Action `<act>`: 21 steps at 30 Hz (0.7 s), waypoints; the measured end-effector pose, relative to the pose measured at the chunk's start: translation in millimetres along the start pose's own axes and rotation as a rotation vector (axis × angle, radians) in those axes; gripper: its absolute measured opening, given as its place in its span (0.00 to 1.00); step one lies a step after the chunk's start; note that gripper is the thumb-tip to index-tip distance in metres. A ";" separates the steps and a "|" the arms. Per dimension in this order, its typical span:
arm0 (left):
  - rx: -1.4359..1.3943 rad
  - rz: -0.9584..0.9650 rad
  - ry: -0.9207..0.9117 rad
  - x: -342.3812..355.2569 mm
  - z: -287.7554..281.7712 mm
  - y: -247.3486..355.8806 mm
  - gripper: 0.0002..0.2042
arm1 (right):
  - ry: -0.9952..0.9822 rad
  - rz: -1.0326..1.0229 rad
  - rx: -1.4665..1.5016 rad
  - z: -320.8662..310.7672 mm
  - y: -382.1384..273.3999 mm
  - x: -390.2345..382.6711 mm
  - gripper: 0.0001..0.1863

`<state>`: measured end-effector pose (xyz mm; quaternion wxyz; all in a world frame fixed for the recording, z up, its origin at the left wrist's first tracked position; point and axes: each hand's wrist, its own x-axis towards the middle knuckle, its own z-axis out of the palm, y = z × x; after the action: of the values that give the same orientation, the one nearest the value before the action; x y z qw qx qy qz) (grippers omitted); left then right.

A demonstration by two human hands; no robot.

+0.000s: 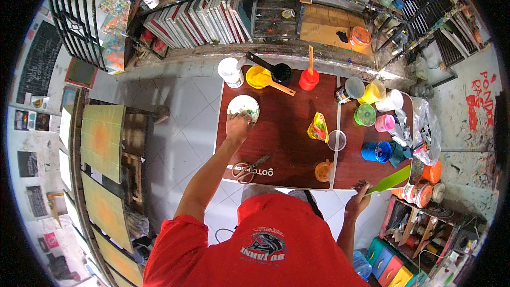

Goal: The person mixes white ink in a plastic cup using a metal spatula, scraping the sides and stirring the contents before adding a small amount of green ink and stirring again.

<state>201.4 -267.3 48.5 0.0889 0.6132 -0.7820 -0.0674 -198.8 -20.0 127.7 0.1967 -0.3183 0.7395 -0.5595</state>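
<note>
My left hand (240, 125) is at the near rim of a round white tub (244, 102), fingers curled over its edge; coloured specks show inside. My right hand (359, 197), past the table's near right edge, grips a flat bright green spatula (392, 179) that points up and right. Scissors (251, 169) lie near the front edge, below my left forearm. Behind the white tub stand a white paint pot (230, 70), a yellow paint tub (257, 76) with an orange spatula (283, 89) across it, a black paint tub (281, 74) and a red paint cup (308, 81).
The dark red table (281, 122) also bears a yellow pouch (317, 127), a clear cup (337, 140), an orange cup (323, 171), a blue cup (376, 151) and several paint tubs. A plastic bag (426, 133) hangs at its right edge. Framed screens (202, 20) fill the back shelf.
</note>
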 end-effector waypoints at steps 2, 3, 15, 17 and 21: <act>0.019 0.019 -0.025 3.7 -2.6 3.4 0.09 | 0.010 0.029 -0.019 -3.9 9.1 -0.7 0.20; 0.029 0.028 -0.037 5.3 -3.9 5.4 0.08 | 0.016 0.043 -0.028 -6.0 13.5 -1.6 0.20; -0.043 -0.077 0.084 -6.8 -11.1 -23.4 0.08 | -0.015 0.076 0.079 -1.8 6.2 -3.2 0.16; -0.031 -0.073 0.098 -2.3 -16.9 -20.7 0.08 | -0.023 0.067 0.131 -3.5 15.0 -0.5 0.15; 0.064 0.006 0.033 -1.5 -15.4 -7.0 0.09 | 0.004 0.101 0.083 1.3 6.7 -0.2 0.14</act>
<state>211.8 -267.5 61.9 0.0823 0.6143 -0.7841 -0.0320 -199.5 -19.7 120.9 0.2364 -0.2711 0.7312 -0.5796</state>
